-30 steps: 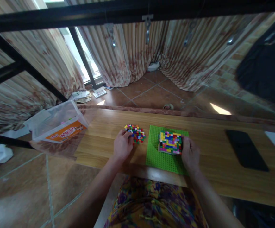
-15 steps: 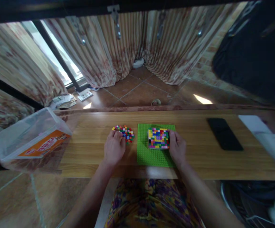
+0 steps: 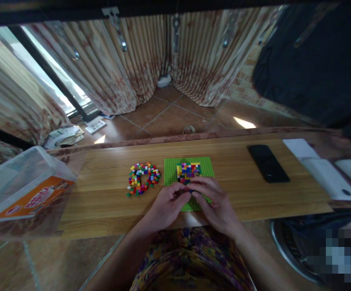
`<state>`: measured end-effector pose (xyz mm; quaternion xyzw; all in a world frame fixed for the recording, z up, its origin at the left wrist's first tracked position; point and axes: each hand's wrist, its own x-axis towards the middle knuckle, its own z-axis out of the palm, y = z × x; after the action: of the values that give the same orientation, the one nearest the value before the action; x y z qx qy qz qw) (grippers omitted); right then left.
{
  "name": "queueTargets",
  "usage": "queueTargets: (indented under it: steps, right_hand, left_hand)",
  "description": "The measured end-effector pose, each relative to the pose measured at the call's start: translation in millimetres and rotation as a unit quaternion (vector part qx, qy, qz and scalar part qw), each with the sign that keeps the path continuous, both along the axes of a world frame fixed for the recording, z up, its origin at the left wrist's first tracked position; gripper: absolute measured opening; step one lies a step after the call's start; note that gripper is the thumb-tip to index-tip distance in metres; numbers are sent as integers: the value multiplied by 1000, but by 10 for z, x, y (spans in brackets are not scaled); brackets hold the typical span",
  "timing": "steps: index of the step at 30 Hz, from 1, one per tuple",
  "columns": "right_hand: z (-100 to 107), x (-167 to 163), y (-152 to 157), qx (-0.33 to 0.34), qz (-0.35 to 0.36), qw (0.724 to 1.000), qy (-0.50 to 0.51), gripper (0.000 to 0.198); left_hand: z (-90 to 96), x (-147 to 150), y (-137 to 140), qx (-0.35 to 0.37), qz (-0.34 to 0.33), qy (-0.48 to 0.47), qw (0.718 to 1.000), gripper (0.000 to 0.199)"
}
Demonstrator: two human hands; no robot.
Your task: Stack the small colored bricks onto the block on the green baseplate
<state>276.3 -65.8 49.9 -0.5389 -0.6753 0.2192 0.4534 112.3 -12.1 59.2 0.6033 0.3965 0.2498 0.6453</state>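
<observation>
My left hand (image 3: 171, 205) and my right hand (image 3: 214, 202) meet over the front of a green studded baseplate (image 3: 206, 165). Their fingertips are pinched together around a small dark blue bit (image 3: 191, 192), which looks like a toy brick and is mostly covered by the fingers. Just beyond them, a block of multicoloured toy bricks (image 3: 188, 169) rests on the baseplate, its near side hidden behind the fingers. To the left, a heap of loose small bricks (image 3: 153, 176) lies on the wood in a rough ring.
A clear plastic box (image 3: 60, 166) with an orange label stands at the left end of the wooden table (image 3: 102, 194). On the right lie a black phone (image 3: 268, 163) and white flat items (image 3: 329, 178). Striped curtains (image 3: 114, 72) hang beyond.
My left hand has moved right from the brick heap to the baseplate. My right hand has let go of the brick block and joined it. The view has shifted right.
</observation>
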Motion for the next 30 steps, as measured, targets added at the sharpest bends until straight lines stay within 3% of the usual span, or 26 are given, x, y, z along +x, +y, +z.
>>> queueTargets:
  steps: [4,8,11,18,25,30]
  right_hand:
    - [-102,37,-16,3,-12,1000,16,18]
    - [-184,127,117,26,-87,996,14,13]
    - [-240,185,276,33,-143,989,-2,13]
    - [-376,210,420,-3,-155,988,9,13]
    - [-365,186,454,-56,-178,977,108,13]
    - [-392,108,499,-94,-215,942,238,17]
  left_hand:
    - [18,39,-8,-25,-11,0,1000,23]
    - [-34,49,5,45,32,36,998,23]
    - [-84,73,26,53,42,36,997,26]
    - [-125,235,32,31,9,34,999,43]
    - [-145,324,17,18,-6,28,999,49]
    - [-123,354,0,69,-8,70,995,50]
